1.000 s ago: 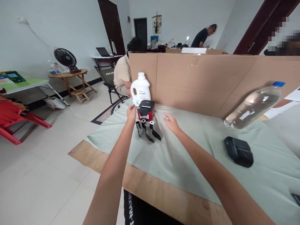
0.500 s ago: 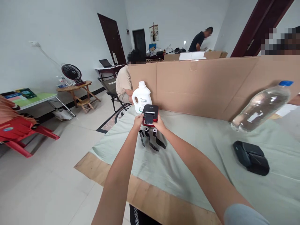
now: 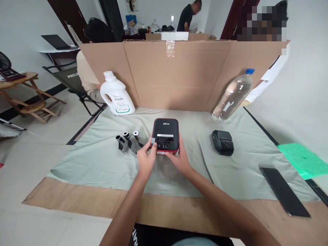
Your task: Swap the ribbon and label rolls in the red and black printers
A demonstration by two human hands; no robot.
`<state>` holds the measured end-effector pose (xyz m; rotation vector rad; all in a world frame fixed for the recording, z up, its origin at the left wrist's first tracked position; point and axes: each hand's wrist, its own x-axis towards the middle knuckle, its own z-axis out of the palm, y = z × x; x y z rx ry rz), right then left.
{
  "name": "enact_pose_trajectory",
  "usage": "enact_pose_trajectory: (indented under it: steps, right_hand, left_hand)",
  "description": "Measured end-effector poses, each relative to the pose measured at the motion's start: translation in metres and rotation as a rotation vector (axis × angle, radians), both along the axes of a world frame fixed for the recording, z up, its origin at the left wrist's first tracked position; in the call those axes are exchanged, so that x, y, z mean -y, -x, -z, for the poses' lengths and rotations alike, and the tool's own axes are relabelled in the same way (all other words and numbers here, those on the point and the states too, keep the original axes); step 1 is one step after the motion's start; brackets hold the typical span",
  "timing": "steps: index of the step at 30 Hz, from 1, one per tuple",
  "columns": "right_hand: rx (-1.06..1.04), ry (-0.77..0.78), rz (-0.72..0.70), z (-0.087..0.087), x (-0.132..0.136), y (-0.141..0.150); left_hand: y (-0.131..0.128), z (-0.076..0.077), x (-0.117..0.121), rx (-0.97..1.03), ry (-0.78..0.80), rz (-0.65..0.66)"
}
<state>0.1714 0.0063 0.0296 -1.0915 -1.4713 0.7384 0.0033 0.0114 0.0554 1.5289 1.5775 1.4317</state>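
Between my two hands is a black and red label printer, its dark top facing up with a pale strip across it. My left hand grips its near left corner, the thumb on top beside a small grey patch. My right hand closes round the near right side, thumb at the front edge. Whether its underside touches the cloth I cannot tell. Just left of it, several small rolls of black film stand with loose tails; my left hand partly hides one tail.
A white detergent bottle and a clear water bottle stand before the cardboard screen. A second black device, a dark flat slab and a green sheet lie to the right. Other people are behind the screen.
My view has swung right. Both hands have carried the printer rightward, away from the detergent bottle and from behind the film rolls, which now lie to its left.
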Motion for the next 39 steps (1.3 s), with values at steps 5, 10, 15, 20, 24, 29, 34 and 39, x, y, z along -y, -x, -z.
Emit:
enact_pose_trajectory:
  steps: [5,10,15,20,24,29,34,39]
  right_hand:
    - [0.042,-0.029,0.012,0.028,0.025,-0.021]
    - [0.026,0.004,-0.012,0.034,0.023,-0.013]
    - [0.279,0.016,-0.026,0.018,0.020,-0.049]
    - [0.749,0.212,0.749,-0.002,-0.003,-0.158]
    - [0.928,0.591,0.813,-0.011,-0.021,-0.216]
    - [0.940,0.628,0.736,-0.010,-0.027,-0.229]
    - [0.936,0.633,0.801,-0.010,-0.031,-0.234]
    - [0.935,0.627,0.825,-0.010,-0.036,-0.245]
  left_hand:
    - [-0.014,0.026,0.025,-0.095,0.039,-0.020]
    - [-0.009,0.037,0.026,-0.106,0.064,-0.038]
    - [-0.009,0.038,0.026,-0.074,0.041,-0.060]
    - [-0.008,0.041,0.025,-0.046,0.028,-0.047]
    - [-0.007,0.044,0.024,-0.041,0.031,-0.038]
    - [-0.007,0.041,0.025,-0.049,0.030,-0.038]
    - [-0.007,0.034,0.026,-0.051,0.059,-0.036]
    - [-0.007,0.035,0.025,-0.038,0.061,-0.032]
